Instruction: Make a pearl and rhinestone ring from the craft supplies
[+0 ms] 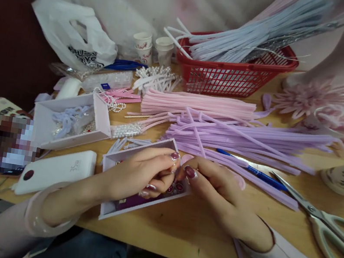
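My left hand point(148, 171) is closed, thumb and fingers pinched together, above a small white box point(103, 212). Close by on the right, its fingertips almost meeting the left's, my right hand point(215, 187) is also pinched. Whatever lies between the fingertips is too small or hidden to make out. Dark red gem-like pieces point(177, 187) and something purple lie in the box under the hands. A curl of lilac pipe cleaner point(187, 160) shows just behind the right fingertips; I cannot tell whether it is held.
Lilac pipe cleaners point(256, 138) and pink ones point(195, 106) lie behind my hands. A red basket point(229, 79) stands at the back. Scissors point(324, 220) and a blue pen point(266, 178) are to the right. A power bank point(59, 172) and another white box point(67, 140) sit left.
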A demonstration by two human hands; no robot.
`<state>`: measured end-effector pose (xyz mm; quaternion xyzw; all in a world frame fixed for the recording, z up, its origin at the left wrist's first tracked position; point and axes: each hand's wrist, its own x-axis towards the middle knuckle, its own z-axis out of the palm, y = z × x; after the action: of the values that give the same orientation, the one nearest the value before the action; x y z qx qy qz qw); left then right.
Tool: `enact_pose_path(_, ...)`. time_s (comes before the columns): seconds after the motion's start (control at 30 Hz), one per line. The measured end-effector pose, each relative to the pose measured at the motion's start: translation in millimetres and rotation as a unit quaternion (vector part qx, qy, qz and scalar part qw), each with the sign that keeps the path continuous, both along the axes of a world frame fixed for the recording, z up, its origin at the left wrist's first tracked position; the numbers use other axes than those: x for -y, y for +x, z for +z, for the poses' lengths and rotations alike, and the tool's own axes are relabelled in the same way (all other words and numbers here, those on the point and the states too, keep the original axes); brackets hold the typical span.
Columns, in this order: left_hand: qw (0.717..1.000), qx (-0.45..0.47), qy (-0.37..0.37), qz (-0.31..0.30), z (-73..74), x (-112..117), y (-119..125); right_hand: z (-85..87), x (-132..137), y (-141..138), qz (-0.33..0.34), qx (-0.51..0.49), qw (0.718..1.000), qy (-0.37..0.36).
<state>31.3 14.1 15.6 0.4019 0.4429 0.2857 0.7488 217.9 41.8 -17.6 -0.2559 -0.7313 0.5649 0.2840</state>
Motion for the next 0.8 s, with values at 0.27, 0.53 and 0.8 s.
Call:
enact_pose_path(0.27,1.0,0.013,-0.014,0.013,-0.4,1.0,0.1,-2.0,1.1,2.6,-0.015,0.035,0.997,0.065)
enact_pose_path(0.53,0.998,0.033,-0.035,0.033,-1.5,2.9,-0.1,-3.2,3.3,0.2,-0.064,0.042,0.994,0.083)
enact_pose_path(0.8,0.996,0.044,-0.054,0.048,-2.6,5.9,1.3,-4.2,5.8,0.9,-0.111,0.027,0.982,0.151)
